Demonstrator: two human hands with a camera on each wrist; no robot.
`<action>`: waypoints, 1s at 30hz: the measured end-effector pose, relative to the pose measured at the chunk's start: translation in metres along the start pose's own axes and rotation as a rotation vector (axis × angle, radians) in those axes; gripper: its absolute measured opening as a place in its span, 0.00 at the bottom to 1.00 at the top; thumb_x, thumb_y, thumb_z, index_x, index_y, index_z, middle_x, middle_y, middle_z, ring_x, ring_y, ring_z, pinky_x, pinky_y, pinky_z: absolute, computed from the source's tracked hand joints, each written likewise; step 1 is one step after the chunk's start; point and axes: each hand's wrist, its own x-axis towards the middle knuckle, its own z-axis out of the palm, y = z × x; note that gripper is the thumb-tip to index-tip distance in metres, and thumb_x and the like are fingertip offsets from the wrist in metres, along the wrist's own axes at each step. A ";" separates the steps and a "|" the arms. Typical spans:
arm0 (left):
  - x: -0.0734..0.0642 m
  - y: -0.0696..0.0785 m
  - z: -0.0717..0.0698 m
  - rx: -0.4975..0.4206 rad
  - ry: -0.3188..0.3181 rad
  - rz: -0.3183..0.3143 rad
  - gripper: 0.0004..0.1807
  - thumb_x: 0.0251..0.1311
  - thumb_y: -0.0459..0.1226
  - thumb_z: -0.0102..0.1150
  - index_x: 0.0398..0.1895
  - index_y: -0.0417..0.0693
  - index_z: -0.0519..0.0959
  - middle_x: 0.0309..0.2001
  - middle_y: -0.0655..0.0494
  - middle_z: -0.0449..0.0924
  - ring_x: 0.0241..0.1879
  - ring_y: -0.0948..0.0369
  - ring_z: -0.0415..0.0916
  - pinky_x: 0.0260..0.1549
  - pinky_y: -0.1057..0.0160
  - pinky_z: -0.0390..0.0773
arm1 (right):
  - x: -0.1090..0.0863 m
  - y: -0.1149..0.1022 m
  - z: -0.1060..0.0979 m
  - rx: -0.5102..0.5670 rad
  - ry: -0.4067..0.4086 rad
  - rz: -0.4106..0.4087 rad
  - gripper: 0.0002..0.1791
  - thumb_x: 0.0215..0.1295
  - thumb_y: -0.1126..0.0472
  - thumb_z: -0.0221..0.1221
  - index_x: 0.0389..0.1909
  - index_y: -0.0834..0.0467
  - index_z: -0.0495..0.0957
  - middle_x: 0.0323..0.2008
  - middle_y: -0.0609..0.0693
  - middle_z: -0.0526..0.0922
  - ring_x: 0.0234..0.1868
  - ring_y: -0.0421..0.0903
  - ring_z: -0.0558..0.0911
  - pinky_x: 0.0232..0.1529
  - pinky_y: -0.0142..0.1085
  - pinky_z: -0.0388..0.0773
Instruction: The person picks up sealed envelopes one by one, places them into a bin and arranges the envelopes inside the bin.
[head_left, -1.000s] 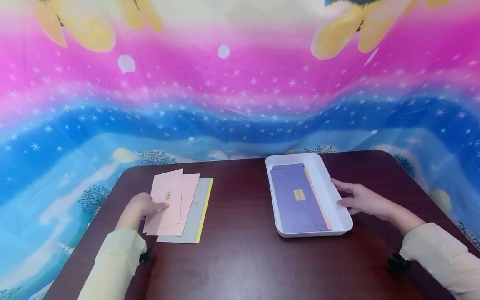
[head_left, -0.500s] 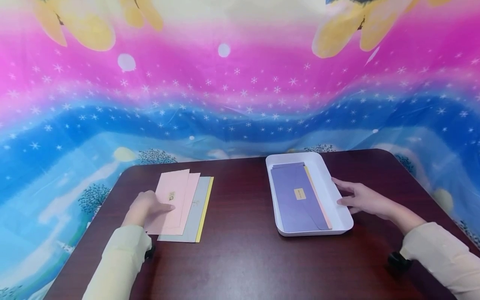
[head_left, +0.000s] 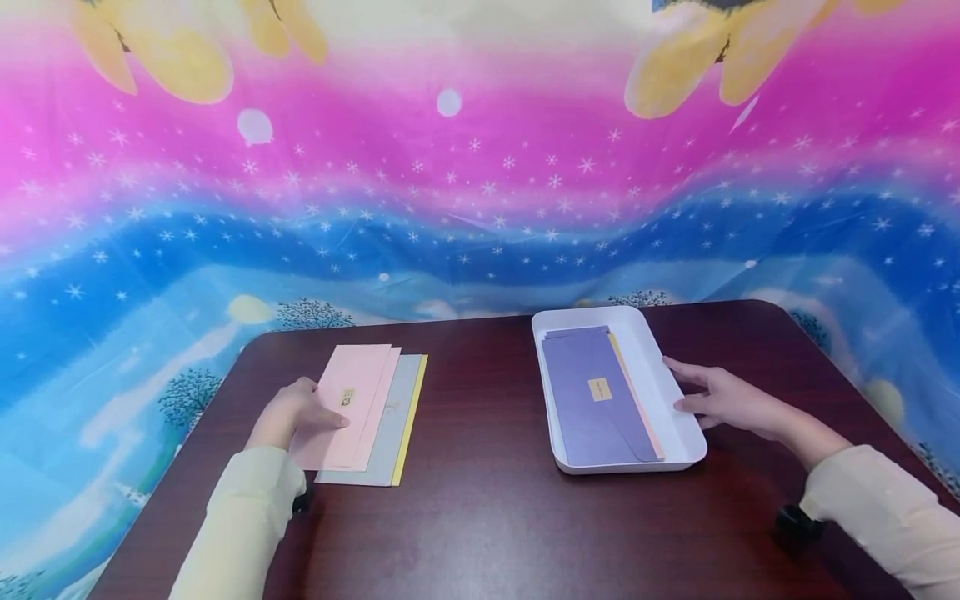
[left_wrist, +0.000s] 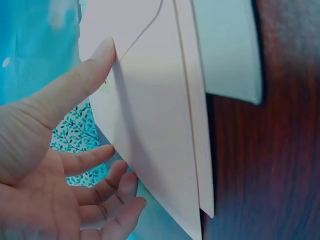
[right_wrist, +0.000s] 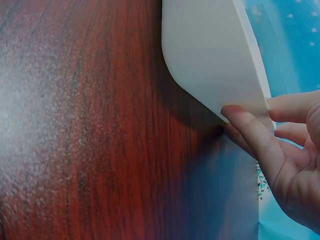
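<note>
Two pink envelopes (head_left: 366,404) overlapping, gold-stickered one uppermost; shallow white tray (head_left: 649,379) upright, rounded corners, well apart to right.

Left hand (head_left: 300,412): thumb extended, fingers loosely bent; right hand (head_left: 723,404): thumb apart from fingers.

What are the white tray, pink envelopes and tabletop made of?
White tray: probably plastic, smooth and evenly coloured, with rounded corners.
Pink envelopes: likely matte paper, with thin, crisp edges and a flap line.
Tabletop: wood or wood-look laminate, I can't tell; streaky reddish-brown grain, soft sheen.
</note>
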 end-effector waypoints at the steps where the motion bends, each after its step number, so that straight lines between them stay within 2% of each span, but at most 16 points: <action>1: 0.001 -0.001 0.000 -0.015 -0.006 -0.001 0.49 0.47 0.44 0.80 0.58 0.18 0.62 0.52 0.25 0.71 0.50 0.37 0.73 0.56 0.41 0.74 | 0.000 0.000 0.000 0.002 0.001 0.002 0.46 0.73 0.69 0.58 0.79 0.69 0.38 0.73 0.81 0.48 0.58 0.67 0.79 0.45 0.51 0.85; 5: 0.002 -0.003 0.000 -0.061 -0.029 -0.022 0.50 0.46 0.43 0.80 0.59 0.18 0.59 0.53 0.25 0.70 0.51 0.37 0.72 0.56 0.41 0.74 | 0.000 0.000 0.000 0.011 0.001 0.006 0.46 0.72 0.69 0.59 0.80 0.69 0.39 0.73 0.80 0.47 0.58 0.66 0.79 0.45 0.51 0.85; 10: 0.002 -0.004 0.000 -0.072 -0.028 -0.050 0.53 0.46 0.44 0.80 0.61 0.19 0.57 0.55 0.23 0.68 0.52 0.36 0.71 0.57 0.40 0.74 | 0.001 0.001 0.000 0.024 -0.002 0.007 0.47 0.72 0.68 0.59 0.80 0.68 0.39 0.74 0.80 0.47 0.58 0.66 0.79 0.45 0.51 0.85; 14: 0.002 -0.006 0.001 -0.090 -0.016 -0.048 0.53 0.46 0.44 0.81 0.61 0.21 0.55 0.54 0.23 0.68 0.52 0.36 0.71 0.57 0.39 0.72 | 0.001 0.002 -0.001 0.026 -0.004 0.005 0.47 0.72 0.69 0.59 0.80 0.68 0.38 0.74 0.80 0.46 0.58 0.66 0.79 0.45 0.51 0.85; 20: 0.001 -0.007 0.001 -0.125 -0.014 -0.025 0.58 0.49 0.42 0.80 0.67 0.19 0.49 0.62 0.19 0.62 0.59 0.32 0.67 0.62 0.37 0.68 | 0.001 0.002 0.000 0.018 0.003 0.008 0.47 0.72 0.69 0.59 0.80 0.68 0.39 0.74 0.80 0.47 0.59 0.66 0.79 0.45 0.51 0.85; 25: 0.000 -0.009 0.001 -0.167 0.038 -0.020 0.60 0.49 0.40 0.79 0.72 0.20 0.46 0.67 0.18 0.57 0.64 0.30 0.62 0.65 0.37 0.65 | 0.001 0.001 0.001 0.017 0.003 0.007 0.46 0.72 0.69 0.59 0.80 0.69 0.39 0.74 0.80 0.47 0.59 0.67 0.78 0.45 0.51 0.85; 30: -0.002 -0.015 -0.001 -0.205 0.107 -0.012 0.57 0.50 0.39 0.78 0.73 0.22 0.49 0.67 0.20 0.59 0.63 0.31 0.64 0.63 0.37 0.65 | 0.002 0.002 0.001 0.019 0.001 0.011 0.47 0.72 0.68 0.59 0.80 0.68 0.39 0.74 0.80 0.46 0.59 0.67 0.78 0.46 0.51 0.85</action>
